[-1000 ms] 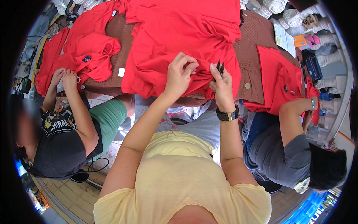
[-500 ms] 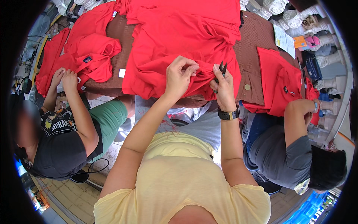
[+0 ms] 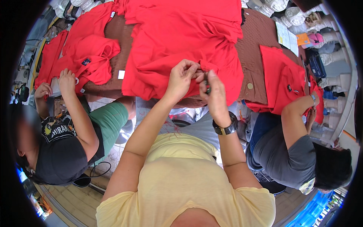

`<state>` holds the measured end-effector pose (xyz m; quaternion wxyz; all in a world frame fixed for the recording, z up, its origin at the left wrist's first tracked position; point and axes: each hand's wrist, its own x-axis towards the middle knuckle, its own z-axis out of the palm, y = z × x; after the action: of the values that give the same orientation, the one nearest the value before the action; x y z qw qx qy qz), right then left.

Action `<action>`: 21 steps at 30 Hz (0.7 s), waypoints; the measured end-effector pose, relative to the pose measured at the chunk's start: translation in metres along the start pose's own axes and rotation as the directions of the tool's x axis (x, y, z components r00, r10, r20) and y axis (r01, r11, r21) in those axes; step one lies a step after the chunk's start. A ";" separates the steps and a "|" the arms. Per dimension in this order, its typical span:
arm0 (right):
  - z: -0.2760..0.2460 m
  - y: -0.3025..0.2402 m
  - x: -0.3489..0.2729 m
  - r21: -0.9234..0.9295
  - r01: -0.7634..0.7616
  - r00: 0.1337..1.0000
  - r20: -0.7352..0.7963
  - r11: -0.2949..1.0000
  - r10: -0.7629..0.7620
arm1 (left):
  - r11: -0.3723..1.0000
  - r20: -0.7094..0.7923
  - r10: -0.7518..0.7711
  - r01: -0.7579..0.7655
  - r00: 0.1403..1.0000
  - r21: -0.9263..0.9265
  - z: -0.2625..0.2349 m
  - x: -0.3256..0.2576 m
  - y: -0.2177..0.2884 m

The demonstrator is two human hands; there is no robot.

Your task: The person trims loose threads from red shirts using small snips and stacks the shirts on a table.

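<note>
A large red garment (image 3: 181, 45) lies spread on the brown table (image 3: 257, 41) in front of me. My left hand (image 3: 182, 77) pinches a fold of the garment at its near edge. My right hand (image 3: 214, 94) is closed around a small dark tool (image 3: 207, 87), its tip at the same fold, right beside my left fingers. A black watch (image 3: 225, 128) sits on my right wrist.
A person on the left has both hands (image 3: 56, 83) on another red garment (image 3: 81, 56). A person on the right handles a red garment (image 3: 283, 81) at the table's right end. Papers (image 3: 287, 38) and white balusters (image 3: 329, 56) lie beyond.
My right hand has moved left, closer to my left hand, bringing the tool to the pinched fold. The person on the right has lowered a hand toward the garment edge.
</note>
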<state>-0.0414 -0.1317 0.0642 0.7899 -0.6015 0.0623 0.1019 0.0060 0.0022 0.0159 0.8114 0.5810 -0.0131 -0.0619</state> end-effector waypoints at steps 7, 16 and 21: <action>-0.002 0.020 0.018 -0.128 0.003 0.998 -0.057 0.992 -0.010 | 0.993 -0.009 0.051 -0.050 0.999 0.110 0.002 -0.005 -0.002; -0.010 0.031 0.031 -0.021 -0.037 0.999 -0.018 0.999 0.036 | 0.985 0.013 0.096 -0.097 0.995 0.142 0.001 -0.006 -0.006; -0.035 0.037 0.031 0.131 -0.068 0.997 0.034 0.989 0.064 | 0.981 0.020 0.044 -0.047 0.999 0.189 -0.012 -0.025 0.015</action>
<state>-0.0197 -0.1530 0.0131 0.8249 -0.5440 0.0771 0.1325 -0.0165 0.0209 0.0273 0.7535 0.6546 -0.0384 -0.0462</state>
